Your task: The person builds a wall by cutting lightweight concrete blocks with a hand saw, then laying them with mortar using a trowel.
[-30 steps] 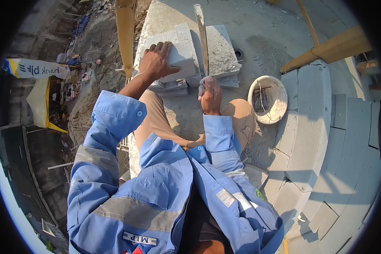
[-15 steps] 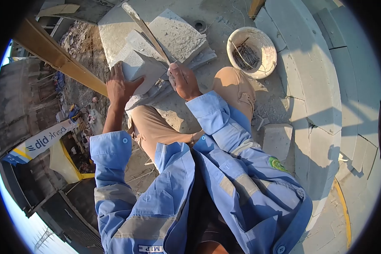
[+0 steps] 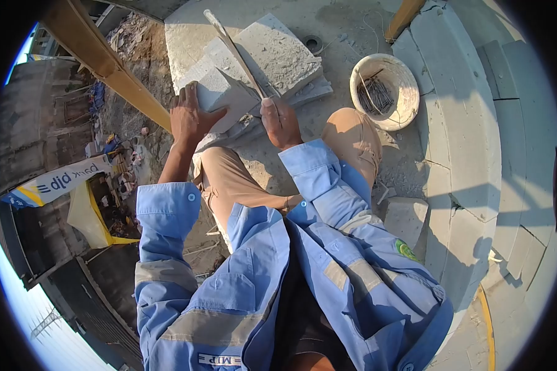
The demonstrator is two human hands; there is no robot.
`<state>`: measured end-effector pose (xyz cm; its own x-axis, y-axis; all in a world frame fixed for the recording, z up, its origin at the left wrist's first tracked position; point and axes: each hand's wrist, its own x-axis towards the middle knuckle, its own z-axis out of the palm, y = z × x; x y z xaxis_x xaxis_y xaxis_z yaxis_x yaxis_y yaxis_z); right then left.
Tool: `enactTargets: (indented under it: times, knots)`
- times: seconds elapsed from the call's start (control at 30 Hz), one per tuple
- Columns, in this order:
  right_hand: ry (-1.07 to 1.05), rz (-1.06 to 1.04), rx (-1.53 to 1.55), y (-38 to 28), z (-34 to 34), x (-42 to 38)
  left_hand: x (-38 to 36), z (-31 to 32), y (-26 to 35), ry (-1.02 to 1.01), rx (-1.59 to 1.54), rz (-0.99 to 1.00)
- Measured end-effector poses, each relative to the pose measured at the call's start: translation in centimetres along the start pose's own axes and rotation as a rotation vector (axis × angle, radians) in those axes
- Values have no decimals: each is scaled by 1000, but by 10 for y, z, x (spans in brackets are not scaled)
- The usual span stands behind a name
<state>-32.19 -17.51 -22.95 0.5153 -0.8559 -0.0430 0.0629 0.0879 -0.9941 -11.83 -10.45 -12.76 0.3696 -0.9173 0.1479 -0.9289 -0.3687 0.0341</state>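
Observation:
My left hand point(image 3: 190, 119) lies spread against a small light grey block point(image 3: 220, 89), fingers stretched over its left side and thumb apart along the near face. A long, narrow, flat blade point(image 3: 234, 51) with a pale, worn far end is in my right hand point(image 3: 281, 123). My right fingers are closed round its near end, and the handle is hidden in the fist. The blade slants up and left, overlapping the block's right side in this view. Behind it rests a larger grey block point(image 3: 278, 52) with a rough, crumbly top, on a flat slab. My bent knees flank the work.
A whitish bucket point(image 3: 413, 93) holding nails or thin rods stands at the right. Large grey slabs point(image 3: 461, 123) line the right side. A wooden post point(image 3: 114, 71) crosses the left, beside a drop to rubble. A broken block piece point(image 3: 406, 217) lies near my right knee.
The view has shifted, so the scene sits a little further right and lower. Both hands keep their places, the left on the small block, the right round the blade.

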Motion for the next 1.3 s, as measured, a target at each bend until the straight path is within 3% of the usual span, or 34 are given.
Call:
enactTargets:
  times: [0.03, 0.07, 0.17, 0.3, 0.37, 0.4, 0.5, 0.53, 0.67, 0.73, 0.83, 0.9, 0.97, 1.0, 1.17, 1.3]
  knots:
    - [21, -50, -148, 24, 3, -1, -2, 0, 1, -31, -15, -20]
    - [-20, 81, -324, 50, 6, -2, -2, -4, 5, -31, 0, -27]
    - [-27, 39, -311, 69, 2, 4, -2, 4, 0, -41, -22, -66]
    - [-40, -54, -152, 18, -4, 0, -1, -2, 6, -103, -44, -146]
    - [7, -272, -156, 11, -6, 4, -3, -7, 8, -82, -71, -157]
    - [-23, -281, -154, 14, -6, 7, -3, -8, 10, -71, -45, -136]
    - [-109, 90, -123, 58, -7, 6, -6, -6, 8, -70, -48, -151]
    - [-138, 200, -267, 91, -6, 9, -7, -4, 7, -55, -51, -144]
    - [-118, 217, -126, 65, -10, 5, -4, -6, 10, -66, -41, -127]
    - [-112, 79, 121, 31, -10, 5, -3, -11, 12, -84, -47, -119]
    - [-42, -68, 251, 4, -5, 3, -3, -10, 13, -76, -45, -83]
    - [-23, -57, 206, 24, -6, 2, -2, -10, 13, -85, -7, -121]
    - [-40, 13, -402, 89, -3, 4, -2, -2, 8, -89, -8, -86]
    - [-60, 135, -379, 100, -6, 5, -2, -2, 8, -95, -3, -90]
    - [-103, 148, -152, 19, -19, 3, 0, -4, 8, -94, -39, -109]
    - [-52, 117, 84, 2, -13, -4, -1, -4, 9, -78, -20, -119]
